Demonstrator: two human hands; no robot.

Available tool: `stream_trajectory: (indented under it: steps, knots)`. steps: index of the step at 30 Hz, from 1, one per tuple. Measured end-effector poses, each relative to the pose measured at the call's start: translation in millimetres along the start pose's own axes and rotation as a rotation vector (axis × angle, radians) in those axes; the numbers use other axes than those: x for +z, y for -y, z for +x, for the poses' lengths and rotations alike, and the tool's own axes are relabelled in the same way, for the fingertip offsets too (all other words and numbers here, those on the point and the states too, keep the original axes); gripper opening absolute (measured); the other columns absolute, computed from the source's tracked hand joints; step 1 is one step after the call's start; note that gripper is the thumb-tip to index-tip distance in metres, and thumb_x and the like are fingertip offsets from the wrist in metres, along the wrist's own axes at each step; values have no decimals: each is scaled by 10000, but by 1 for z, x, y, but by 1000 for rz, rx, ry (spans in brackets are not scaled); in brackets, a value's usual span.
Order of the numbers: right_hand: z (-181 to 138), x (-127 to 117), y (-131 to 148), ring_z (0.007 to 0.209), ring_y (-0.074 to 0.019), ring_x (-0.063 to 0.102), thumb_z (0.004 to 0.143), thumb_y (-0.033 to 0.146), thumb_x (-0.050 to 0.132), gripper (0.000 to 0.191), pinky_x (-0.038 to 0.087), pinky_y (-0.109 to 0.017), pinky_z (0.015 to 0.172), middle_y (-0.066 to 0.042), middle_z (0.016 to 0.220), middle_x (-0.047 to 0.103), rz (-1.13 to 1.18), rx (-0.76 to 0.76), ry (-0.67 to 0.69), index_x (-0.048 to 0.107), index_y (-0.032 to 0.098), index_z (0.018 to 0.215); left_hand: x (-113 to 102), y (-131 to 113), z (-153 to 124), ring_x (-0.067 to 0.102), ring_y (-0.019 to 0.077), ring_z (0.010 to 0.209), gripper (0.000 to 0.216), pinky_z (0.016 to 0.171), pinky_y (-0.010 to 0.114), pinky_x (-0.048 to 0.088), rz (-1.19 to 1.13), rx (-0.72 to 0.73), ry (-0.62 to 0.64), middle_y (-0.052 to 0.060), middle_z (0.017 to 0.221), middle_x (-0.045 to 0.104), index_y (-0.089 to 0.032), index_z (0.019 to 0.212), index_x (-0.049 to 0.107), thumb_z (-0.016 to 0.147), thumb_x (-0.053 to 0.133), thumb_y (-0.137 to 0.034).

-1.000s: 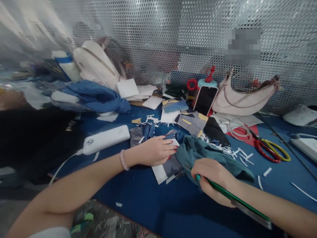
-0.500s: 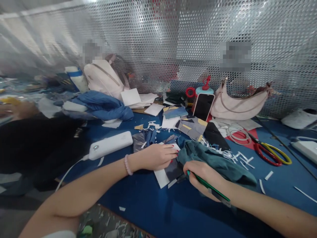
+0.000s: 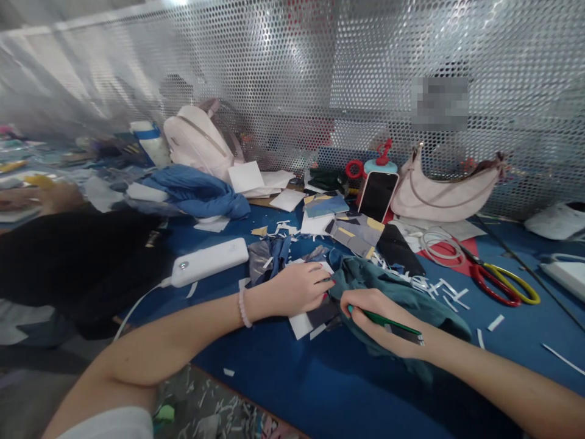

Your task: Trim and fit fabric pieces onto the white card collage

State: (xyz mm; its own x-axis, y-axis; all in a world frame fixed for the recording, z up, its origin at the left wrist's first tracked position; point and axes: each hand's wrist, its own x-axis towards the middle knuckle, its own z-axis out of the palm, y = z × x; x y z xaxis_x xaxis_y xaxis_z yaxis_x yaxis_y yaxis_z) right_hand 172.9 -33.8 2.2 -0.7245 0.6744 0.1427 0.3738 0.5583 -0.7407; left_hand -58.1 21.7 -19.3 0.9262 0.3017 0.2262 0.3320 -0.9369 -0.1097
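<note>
My left hand (image 3: 299, 286), with a beaded bracelet at its wrist, is closed over a small white card (image 3: 300, 325) and a piece of dark grey fabric (image 3: 322, 312), holding them against the table. Its fingertips meet the edge of a crumpled teal cloth (image 3: 381, 277). My right hand (image 3: 375, 314) is wrapped round a slim green-handled tool (image 3: 388, 321), whose rear end points back to my wrist. What the working end is like cannot be made out; it is hidden by my fingers. The teal cloth lies behind and partly under my right hand.
On the blue table (image 3: 274, 378) are a white power bank (image 3: 210, 262) with a cable, blue cloth (image 3: 196, 192), red-and-yellow-handled scissors (image 3: 498, 283), a propped phone (image 3: 378, 195), a pink handbag (image 3: 445, 195) and paper strips. A person's dark sleeve (image 3: 82, 262) is at left.
The view has shifted slightly, moving the scene a little to the right. Both hands stay in the same grip, with the right hand slightly higher in view.
</note>
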Motion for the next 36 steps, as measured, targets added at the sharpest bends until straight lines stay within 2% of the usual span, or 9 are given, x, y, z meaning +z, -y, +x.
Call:
stream_trajectory:
  steps: [6, 16, 21, 24, 28, 30, 32, 36]
  knots:
    - [-3, 1, 0, 566, -113, 390, 1072, 437, 277, 379, 338, -256, 578, 39, 674, 433, -18, -8, 12, 405, 221, 787, 0, -1, -3, 665, 297, 1116, 275, 1025, 512, 473, 11, -40, -10, 124, 1169, 736, -135, 1195, 690, 994, 536, -244]
    - [-5, -3, 13, 544, -120, 410, 1051, 389, 261, 355, 329, -257, 551, 29, 632, 436, -92, -16, 42, 354, 234, 745, -2, 2, -5, 655, 268, 1151, 289, 1056, 477, 441, -4, -50, -4, 118, 1221, 720, -172, 1213, 692, 1008, 503, -248]
    - [-8, 6, 17, 535, -117, 402, 929, 171, 346, 213, 327, -249, 536, 27, 634, 446, -193, -7, 11, 313, 244, 731, 2, 6, -6, 629, 304, 1222, 327, 1054, 495, 473, -92, -34, -40, 165, 1273, 694, -130, 1241, 685, 1006, 490, -246]
    - [-15, 17, 13, 537, -124, 389, 836, 94, 376, 213, 324, -251, 539, 29, 617, 434, -254, -38, -25, 286, 249, 722, 5, 9, -6, 601, 286, 1278, 348, 1086, 443, 475, -129, -44, -50, 177, 1320, 671, -109, 1266, 669, 1007, 488, -253]
    - [-21, 27, 10, 549, -136, 418, 764, 59, 430, 237, 341, -260, 552, 20, 613, 462, -322, -16, 17, 302, 251, 708, 8, 11, -6, 552, 276, 1345, 371, 1135, 431, 452, -151, -69, -46, 180, 1380, 633, -118, 1312, 642, 998, 513, -265]
    - [-22, 26, 12, 522, -134, 410, 773, 70, 411, 220, 340, -262, 537, 27, 583, 454, -320, -47, -10, 311, 252, 702, 9, 12, -7, 521, 286, 1378, 390, 1151, 449, 439, -163, -79, -36, 186, 1423, 597, -125, 1340, 626, 992, 525, -267]
    - [-20, 23, 14, 489, -128, 407, 841, 103, 358, 207, 347, -258, 519, 29, 561, 456, -277, -103, -72, 339, 250, 697, 10, 13, -7, 483, 301, 1411, 405, 1164, 468, 422, -170, -91, -27, 188, 1468, 555, -136, 1364, 612, 994, 528, -277]
    - [-13, 14, 14, 497, -121, 456, 939, 156, 298, 256, 364, -247, 508, 16, 591, 517, -236, -162, -254, 422, 241, 732, 9, 12, -9, 407, 355, 1458, 432, 1173, 538, 387, -190, -124, 24, 197, 1538, 469, -150, 1405, 585, 1012, 508, -313]
